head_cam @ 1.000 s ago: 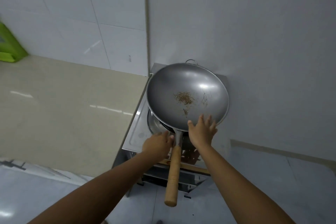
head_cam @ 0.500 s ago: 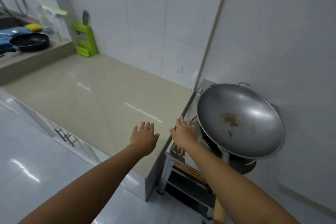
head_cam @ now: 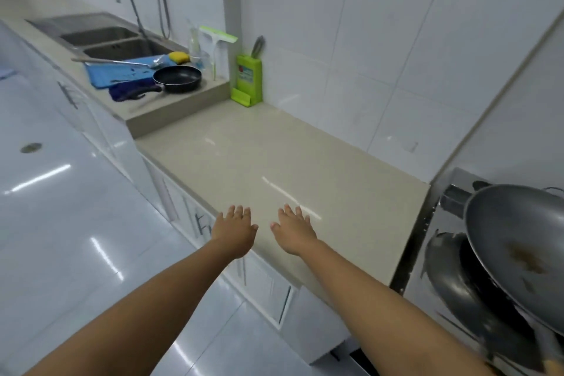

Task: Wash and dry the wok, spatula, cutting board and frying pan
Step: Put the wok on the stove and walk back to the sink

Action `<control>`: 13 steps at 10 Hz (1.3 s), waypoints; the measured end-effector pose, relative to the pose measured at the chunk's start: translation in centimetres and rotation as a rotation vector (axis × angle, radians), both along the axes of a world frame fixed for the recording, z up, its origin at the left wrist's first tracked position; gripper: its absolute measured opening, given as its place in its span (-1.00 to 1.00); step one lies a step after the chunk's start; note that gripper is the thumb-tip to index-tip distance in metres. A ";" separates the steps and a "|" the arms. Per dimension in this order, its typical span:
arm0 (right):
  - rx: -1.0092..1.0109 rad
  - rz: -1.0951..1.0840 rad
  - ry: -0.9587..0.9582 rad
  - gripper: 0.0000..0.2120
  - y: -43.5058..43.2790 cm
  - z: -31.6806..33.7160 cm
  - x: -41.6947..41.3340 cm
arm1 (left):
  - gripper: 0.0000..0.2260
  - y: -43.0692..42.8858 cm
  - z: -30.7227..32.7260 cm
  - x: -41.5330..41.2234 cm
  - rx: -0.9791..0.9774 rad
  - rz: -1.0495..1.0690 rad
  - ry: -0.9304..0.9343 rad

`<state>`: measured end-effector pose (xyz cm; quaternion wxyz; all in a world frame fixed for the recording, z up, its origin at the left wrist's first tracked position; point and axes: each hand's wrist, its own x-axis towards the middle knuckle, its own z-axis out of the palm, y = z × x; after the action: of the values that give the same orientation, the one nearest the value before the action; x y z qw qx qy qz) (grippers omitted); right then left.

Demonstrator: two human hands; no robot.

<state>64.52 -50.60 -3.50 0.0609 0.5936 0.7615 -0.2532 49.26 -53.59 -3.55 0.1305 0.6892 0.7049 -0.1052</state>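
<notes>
Head camera view of a white-tiled kitchen, looking down along a beige countertop (head_cam: pixel 274 168). Two bare forearms reach in from the bottom of the frame. The left hand (head_cam: pixel 233 230) and the right hand (head_cam: pixel 294 232) hover side by side near the counter's front edge at lower centre, palms down, fingers spread, grasping nothing.

At the far right edge, a grey steel wok (head_cam: pixel 518 241) sits tilted on a stove, with brownish food residue inside the bowl; it is partly cut off by the frame and well apart from both hands.

In the upper left, on a raised counter section beside a double steel sink (head_cam: pixel 100 36), lies a blue cutting board (head_cam: pixel 119 75). A long metal spatula (head_cam: pixel 122 62) rests across it. Just right of the board sits a black frying pan (head_cam: pixel 178 79), its handle pointing left over a dark blue cloth (head_cam: pixel 126 91). A yellow sponge (head_cam: pixel 178 56) lies behind the pan. A green knife block (head_cam: pixel 248 79) stands against the wall tiles, right of the pan.
</notes>
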 end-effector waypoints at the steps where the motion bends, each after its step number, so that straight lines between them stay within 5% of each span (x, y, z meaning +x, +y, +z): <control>1: 0.023 0.058 0.007 -0.45 0.9 -0.4 -5.9 | -0.48 0.9 -0.1 -5.6 0.022 0.040 -0.013; 6: 0.006 0.364 0.020 -0.47 8.2 -1.6 -30.3 | -0.48 2.7 -1.7 -29.2 0.035 0.373 -0.066; 13: -0.006 0.534 0.039 -0.49 28.5 -1.4 -62.0 | -0.48 19.5 -1.6 -59.2 0.048 0.607 -0.107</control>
<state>2.50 -22.09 -4.88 0.1126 0.3665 0.8914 -0.2418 -9.93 -34.14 -5.17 0.1768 0.4544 0.8730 -0.0082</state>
